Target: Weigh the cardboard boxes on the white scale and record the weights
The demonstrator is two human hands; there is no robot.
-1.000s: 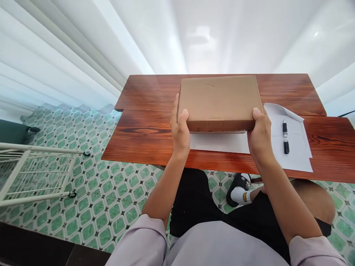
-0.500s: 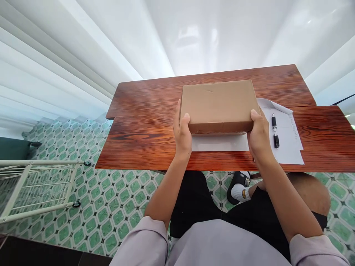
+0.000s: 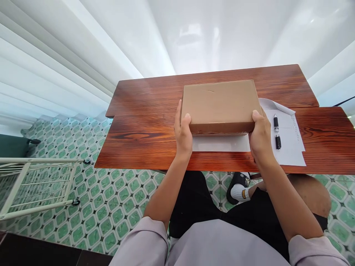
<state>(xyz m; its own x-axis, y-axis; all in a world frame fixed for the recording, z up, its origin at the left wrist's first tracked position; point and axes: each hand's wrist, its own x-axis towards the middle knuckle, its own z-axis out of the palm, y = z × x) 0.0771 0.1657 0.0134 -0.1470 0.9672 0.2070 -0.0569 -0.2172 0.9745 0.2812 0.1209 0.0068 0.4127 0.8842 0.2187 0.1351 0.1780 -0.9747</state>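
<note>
A closed brown cardboard box (image 3: 220, 101) is held level between my two hands over the wooden table. My left hand (image 3: 183, 135) grips its left end, thumb on the near corner and fingers along the side. At the right end my right hand (image 3: 260, 135) presses the same way, thumb at the front corner. Beneath the box lies a flat white sheet (image 3: 222, 143), mostly hidden. Right of my right hand, a black pen (image 3: 276, 132) rests on white papers (image 3: 291, 155) with a curled top edge. Whether the box touches the table I cannot tell.
The reddish wooden table (image 3: 138, 136) has a stepped edge on both sides. White curtains (image 3: 222, 37) hang behind it. A white wire rack on casters (image 3: 41, 210) stands on the green tiled floor (image 3: 111, 207) at the left.
Both hands keep hold of the box in nearly the same position. The view has shifted very slightly.
</note>
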